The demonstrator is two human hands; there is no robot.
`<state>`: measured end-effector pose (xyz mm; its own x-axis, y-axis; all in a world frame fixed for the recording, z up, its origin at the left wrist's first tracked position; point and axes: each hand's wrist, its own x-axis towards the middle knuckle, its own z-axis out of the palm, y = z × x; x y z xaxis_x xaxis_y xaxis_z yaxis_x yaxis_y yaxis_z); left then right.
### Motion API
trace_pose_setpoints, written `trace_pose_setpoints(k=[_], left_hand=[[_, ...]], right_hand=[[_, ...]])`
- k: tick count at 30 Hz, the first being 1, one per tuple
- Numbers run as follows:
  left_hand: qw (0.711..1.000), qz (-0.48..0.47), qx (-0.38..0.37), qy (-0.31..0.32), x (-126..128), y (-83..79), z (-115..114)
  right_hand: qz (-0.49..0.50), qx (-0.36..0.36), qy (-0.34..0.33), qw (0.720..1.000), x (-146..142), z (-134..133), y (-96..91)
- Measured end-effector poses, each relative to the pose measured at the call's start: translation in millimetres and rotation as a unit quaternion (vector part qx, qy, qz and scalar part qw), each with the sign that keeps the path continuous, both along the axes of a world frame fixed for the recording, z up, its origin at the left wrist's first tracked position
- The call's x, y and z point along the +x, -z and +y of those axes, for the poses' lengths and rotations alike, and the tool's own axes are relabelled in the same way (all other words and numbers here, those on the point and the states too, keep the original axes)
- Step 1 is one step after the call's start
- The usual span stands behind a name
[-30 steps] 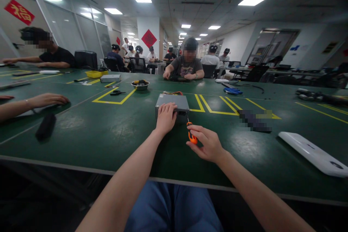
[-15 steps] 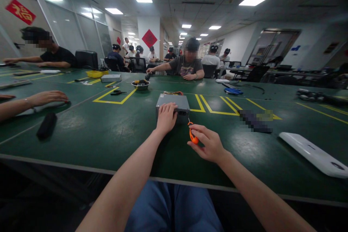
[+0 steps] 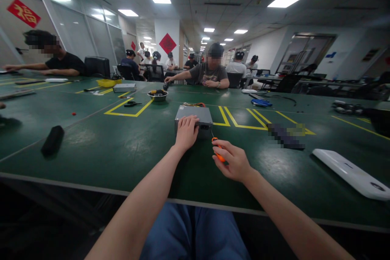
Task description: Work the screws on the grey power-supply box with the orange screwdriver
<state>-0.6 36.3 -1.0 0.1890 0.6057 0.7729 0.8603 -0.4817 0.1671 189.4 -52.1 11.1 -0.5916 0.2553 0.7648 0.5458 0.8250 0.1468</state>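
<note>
The left hand lies on the near edge of a grey metal box, its fingers pressed together and curled over the top. The right hand pinches an orange screwdriver between thumb and fingertips, its handle just past the fingers' ends. The thin shaft points up toward the box's near corner, too fine to tell whether it touches. Beyond the left fingers, coloured wires show behind the box, and a steel bowl sits farther along the green table.
</note>
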Motion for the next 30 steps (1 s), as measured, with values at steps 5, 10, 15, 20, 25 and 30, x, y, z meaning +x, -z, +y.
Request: trace_pose_setpoints(k=[5, 10, 15, 20, 25, 30], left_hand=[[1.0, -0.001, -0.002, 0.002, -0.2, -0.6, -0.3], [1.0, -0.001, -0.004, 0.002, 0.5, -0.9, -1.1], [1.0, -0.007, 0.002, 0.001, 0.7, 0.7, 0.6], [1.0, -0.004, 0.004, 0.004, -0.1, 0.9, 0.9], [1.0, -0.004, 0.002, 0.002, 0.0, 0.3, 0.6], [1.0, -0.001, -0.001, 0.002, 0.4, 0.0, 0.5]], right_hand=[[0.015, -0.016, 0.011, 1.0, 0.6, 0.5, 0.6], [-0.057, -0.04, -0.004, 0.998, -2.1, -3.5, -2.0], [-0.019, 0.05, 0.024, 0.998, -3.1, -0.2, -0.7], [0.03, 0.047, 0.041, 0.998, -1.3, 3.1, 0.6], [-0.019, 0.019, 0.056, 0.998, 0.0, -1.4, -1.5], [-0.02, -0.008, 0.031, 0.999, -1.4, -1.7, -2.0]])
